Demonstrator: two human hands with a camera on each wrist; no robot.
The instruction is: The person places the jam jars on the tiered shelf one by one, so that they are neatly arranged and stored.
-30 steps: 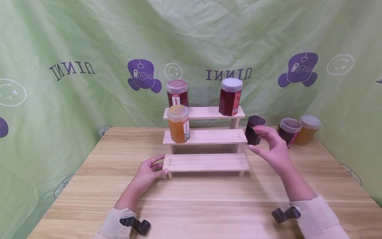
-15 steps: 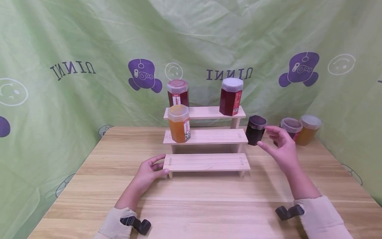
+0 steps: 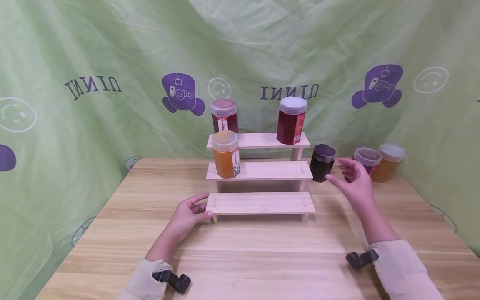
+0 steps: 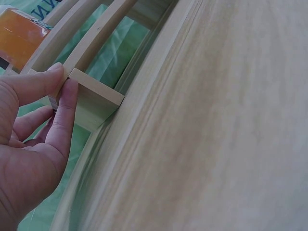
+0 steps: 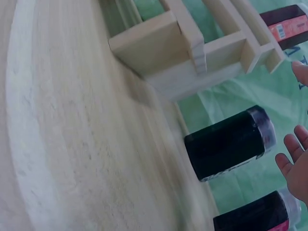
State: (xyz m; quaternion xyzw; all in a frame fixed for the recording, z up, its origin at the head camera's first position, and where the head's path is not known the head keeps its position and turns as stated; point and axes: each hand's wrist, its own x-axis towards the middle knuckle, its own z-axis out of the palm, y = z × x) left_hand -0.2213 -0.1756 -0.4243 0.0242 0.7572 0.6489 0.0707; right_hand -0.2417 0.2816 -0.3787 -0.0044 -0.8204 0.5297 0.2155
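while we are pinching the near-left corner of the wooden stand between the thumb and index finger of our left hand, we are letting our right hand hover with its fingers released and loosely curved. taking the stand's middle as the clock's centre and twelve as straight away from us, our left hand is sitting at eight, gripping the end of the lowest shelf. at three, the dark jar is standing upright on the table, just beside the stand; our right thumb and fingertips are pointing toward it from between three and four, and the right wrist view is showing a gap between them and the jar.

farther out at three, we are seeing a second dark jar, partly hidden behind our right hand, and an amber jar just beyond it. at nine to ten, an orange jar is standing on the middle shelf; at eleven, a red jar with a pink lid is rising behind it on the top shelf; at one, a red jar with a white lid is occupying that shelf's other end. past twelve, a green cloth is hanging.
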